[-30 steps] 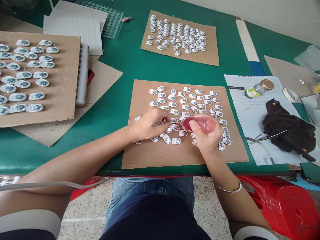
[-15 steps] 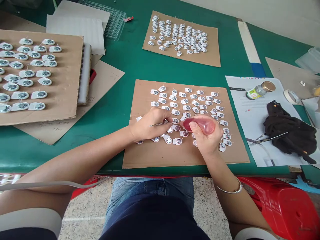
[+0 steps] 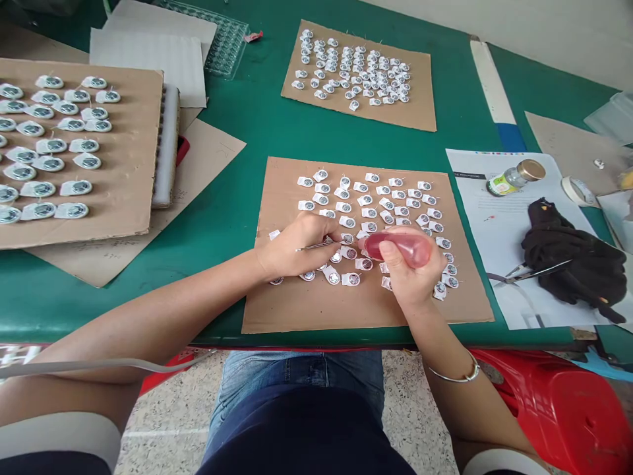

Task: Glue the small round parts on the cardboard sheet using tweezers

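My left hand [image 3: 304, 244] is closed on a thin metal tool [image 3: 314, 247], perhaps tweezers, its blunt end sticking out toward the left. In my right hand [image 3: 413, 270] is a pink, see-through squeeze bottle [image 3: 395, 247], tilted with its narrow end toward my left fingertips. Both hands are over a brown cardboard sheet [image 3: 316, 313] that bears many small white tabs with round silver-and-black faces, such as this white tab [image 3: 351, 280]. Whatever lies between my left fingertips and the bottle's tip is too small to make out.
Another cardboard sheet [image 3: 420, 99] of tabs lies farther back, and a raised cardboard sheet [image 3: 128, 191] stands left. To the right, a paper sheet [image 3: 475, 218] carries a glass jar [image 3: 514, 178], tape roll [image 3: 577, 192], black cloth [image 3: 568, 257] and metal tool [image 3: 541, 270]. A red stool [image 3: 568, 409] stands below.
My right hand and the squeeze bottle have shifted slightly to the right, away from my left fingertips. My left hand keeps its place and its hold.
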Available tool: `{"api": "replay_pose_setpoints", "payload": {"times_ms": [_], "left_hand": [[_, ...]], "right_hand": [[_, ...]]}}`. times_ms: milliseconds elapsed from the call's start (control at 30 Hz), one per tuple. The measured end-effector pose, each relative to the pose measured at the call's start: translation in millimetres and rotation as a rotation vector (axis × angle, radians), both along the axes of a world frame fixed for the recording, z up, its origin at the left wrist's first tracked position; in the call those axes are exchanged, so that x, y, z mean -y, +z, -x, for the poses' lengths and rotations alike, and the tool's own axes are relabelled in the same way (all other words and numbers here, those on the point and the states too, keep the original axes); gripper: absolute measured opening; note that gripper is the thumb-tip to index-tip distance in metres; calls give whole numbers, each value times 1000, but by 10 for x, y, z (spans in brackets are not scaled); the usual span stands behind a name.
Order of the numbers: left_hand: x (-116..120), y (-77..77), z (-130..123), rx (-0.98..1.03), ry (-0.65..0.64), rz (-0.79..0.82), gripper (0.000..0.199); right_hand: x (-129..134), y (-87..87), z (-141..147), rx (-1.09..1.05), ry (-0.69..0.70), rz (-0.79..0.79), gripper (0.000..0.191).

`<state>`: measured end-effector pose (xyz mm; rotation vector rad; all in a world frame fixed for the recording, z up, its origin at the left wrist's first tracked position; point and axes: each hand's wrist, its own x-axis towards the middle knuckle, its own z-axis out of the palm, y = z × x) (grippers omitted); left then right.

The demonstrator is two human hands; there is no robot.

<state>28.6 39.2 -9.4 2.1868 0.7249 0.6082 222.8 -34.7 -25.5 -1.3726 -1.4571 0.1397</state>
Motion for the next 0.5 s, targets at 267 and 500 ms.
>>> {"api": "replay_pose_setpoints", "payload": {"times_ms": [267,500], "left_hand": [[-55,131,-22,134,220,138,8],[-271,319,6,73,300,157,5]], "right_hand": [[-222,361,-289,-544,94,-10,22],[-756,791,-284,-614,282,164,26]]}}
